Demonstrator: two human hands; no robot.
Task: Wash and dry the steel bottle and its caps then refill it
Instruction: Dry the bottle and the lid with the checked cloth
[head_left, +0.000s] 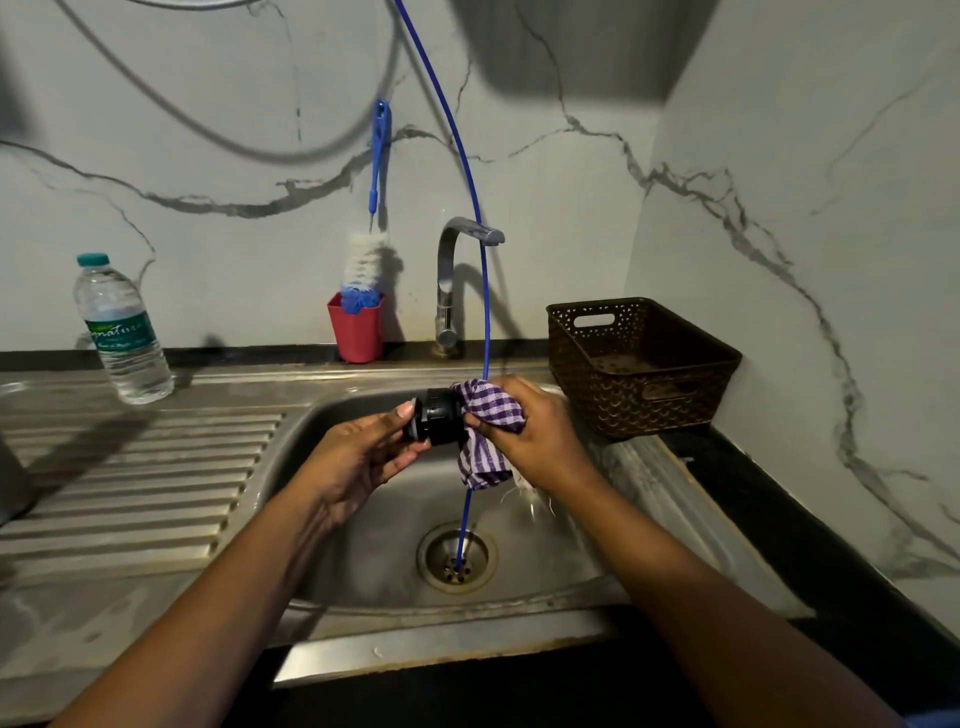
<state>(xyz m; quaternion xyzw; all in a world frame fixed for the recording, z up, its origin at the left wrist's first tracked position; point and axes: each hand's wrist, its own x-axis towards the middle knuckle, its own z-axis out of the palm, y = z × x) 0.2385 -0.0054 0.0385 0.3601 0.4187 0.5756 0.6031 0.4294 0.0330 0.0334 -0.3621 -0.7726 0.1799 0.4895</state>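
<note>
Left hand pinches black cap while right hand grips checked cloth (hiding cap's far end).

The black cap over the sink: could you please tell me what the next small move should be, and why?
Probably turn the black cap a little in the left hand against the checked cloth that the right hand grips. The cloth covers only the cap's end toward that hand, above the sink, so turning would likely bring fresh surface to it.
</note>
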